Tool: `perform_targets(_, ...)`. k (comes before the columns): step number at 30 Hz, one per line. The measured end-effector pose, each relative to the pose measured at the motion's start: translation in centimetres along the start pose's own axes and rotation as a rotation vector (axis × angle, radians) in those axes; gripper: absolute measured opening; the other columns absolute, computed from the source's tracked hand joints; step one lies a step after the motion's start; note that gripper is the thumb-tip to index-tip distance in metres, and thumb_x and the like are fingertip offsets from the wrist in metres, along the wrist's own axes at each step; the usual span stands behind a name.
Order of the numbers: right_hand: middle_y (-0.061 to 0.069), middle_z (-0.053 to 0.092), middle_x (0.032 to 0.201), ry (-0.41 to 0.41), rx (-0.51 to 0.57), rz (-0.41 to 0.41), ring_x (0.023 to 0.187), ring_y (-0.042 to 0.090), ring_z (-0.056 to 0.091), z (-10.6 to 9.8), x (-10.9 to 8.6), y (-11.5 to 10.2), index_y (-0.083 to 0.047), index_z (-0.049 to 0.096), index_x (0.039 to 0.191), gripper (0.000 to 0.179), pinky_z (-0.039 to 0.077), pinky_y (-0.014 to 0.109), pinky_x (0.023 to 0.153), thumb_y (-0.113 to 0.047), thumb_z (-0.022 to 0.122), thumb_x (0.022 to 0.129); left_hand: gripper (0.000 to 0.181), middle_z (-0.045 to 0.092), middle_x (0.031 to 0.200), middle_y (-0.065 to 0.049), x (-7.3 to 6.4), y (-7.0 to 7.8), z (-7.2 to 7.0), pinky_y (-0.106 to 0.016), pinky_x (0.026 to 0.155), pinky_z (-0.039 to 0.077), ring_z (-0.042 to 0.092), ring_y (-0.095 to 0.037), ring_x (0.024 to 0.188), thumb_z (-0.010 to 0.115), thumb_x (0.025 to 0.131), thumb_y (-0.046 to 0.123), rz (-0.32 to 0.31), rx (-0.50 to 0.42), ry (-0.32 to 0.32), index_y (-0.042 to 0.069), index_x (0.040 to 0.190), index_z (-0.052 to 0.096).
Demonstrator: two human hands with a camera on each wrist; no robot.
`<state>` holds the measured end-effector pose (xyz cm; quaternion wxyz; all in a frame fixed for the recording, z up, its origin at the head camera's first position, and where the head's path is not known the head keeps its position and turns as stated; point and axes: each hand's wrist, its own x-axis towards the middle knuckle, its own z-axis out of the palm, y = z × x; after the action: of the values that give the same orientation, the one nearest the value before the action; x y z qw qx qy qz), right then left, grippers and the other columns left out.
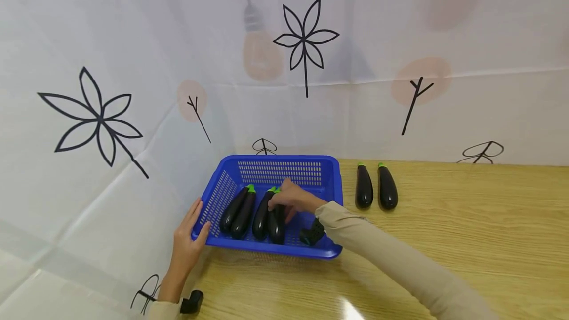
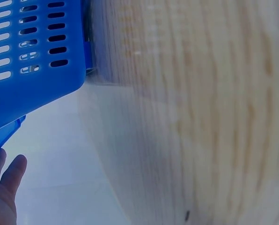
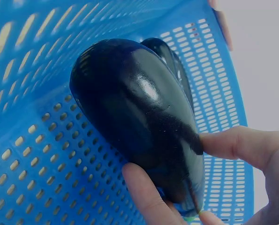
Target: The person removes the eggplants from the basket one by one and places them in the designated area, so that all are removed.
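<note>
Basket (image 1: 266, 247) sits on the table (image 1: 467, 221), and the right hand (image 1: 295, 199) is down in it, pinching an eggplant (image 1: 276, 228) around the middle, green end at 12 o'clock. Another eggplant (image 1: 261, 217) lies right beside it at 9, with a pair (image 1: 243, 217) further out that way. Left hand (image 1: 188, 236) is on the basket's 8 o'clock edge, fingers pretty straight, just touching. Two more eggplants (image 1: 388, 189) are on the table, around the basket's 3 o'clock.
</note>
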<state>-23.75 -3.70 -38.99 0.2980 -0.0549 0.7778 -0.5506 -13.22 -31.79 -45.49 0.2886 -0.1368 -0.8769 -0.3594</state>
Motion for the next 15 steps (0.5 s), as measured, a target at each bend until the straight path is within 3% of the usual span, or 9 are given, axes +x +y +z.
perform_targets(5,0.018,0.059,0.087,-0.020,-0.011,-0.019,0.057,0.033,0.063,-0.3,-0.5,-0.2,0.001,0.036,0.110,0.054,0.055,0.047,0.055,-0.004,0.072,0.071,0.057,0.038,0.147,-0.017,0.0,0.1,-0.1,-0.010,0.102,0.025,0.036,-0.026,0.133,0.062,0.087,0.003,-0.025,0.005,-0.014,-0.002,0.140,0.042)
perform_targets(8,0.016,0.063,0.080,-0.049,-0.029,-0.039,0.054,0.030,0.062,-0.5,-0.6,-0.2,-0.001,0.047,0.083,0.027,0.056,0.047,0.056,-0.004,0.071,0.071,0.057,0.038,0.146,-0.019,-0.1,0.2,-0.1,-0.010,0.102,0.025,0.036,-0.025,0.134,0.062,0.088,0.004,-0.029,0.003,-0.021,-0.002,0.141,0.041)
perform_targets(10,0.015,0.065,0.077,-0.067,-0.037,-0.055,0.052,0.029,0.062,-0.6,-0.7,-0.3,-0.004,0.050,0.068,0.021,0.056,0.047,0.055,-0.004,0.071,0.072,0.056,0.038,0.146,-0.019,-0.1,0.2,-0.1,-0.010,0.101,0.025,0.037,-0.028,0.133,0.062,0.088,0.005,-0.024,0.000,-0.014,-0.002,0.140,0.042)
perform_targets(12,0.015,0.066,0.076,-0.079,-0.035,-0.067,0.053,0.029,0.062,-0.8,-0.9,-0.4,-0.004,0.054,0.064,0.019,0.056,0.046,0.055,-0.004,0.071,0.072,0.056,0.039,0.146,-0.018,-0.1,0.1,-0.1,-0.009,0.101,0.025,0.038,-0.032,0.132,0.062,0.088,0.005,-0.025,-0.003,-0.005,-0.002,0.140,0.042)
perform_targets(15,0.015,0.066,0.081,-0.075,-0.028,-0.069,0.057,0.030,0.062,-1.1,-1.4,-0.7,-0.002,0.056,0.071,0.015,0.056,0.045,0.054,-0.005,0.071,0.072,0.056,0.039,0.146,-0.016,0.0,0.1,-0.1,-0.009,0.102,0.024,0.039,-0.034,0.131,0.062,0.088,0.006,-0.030,-0.006,0.004,-0.002,0.140,0.043)
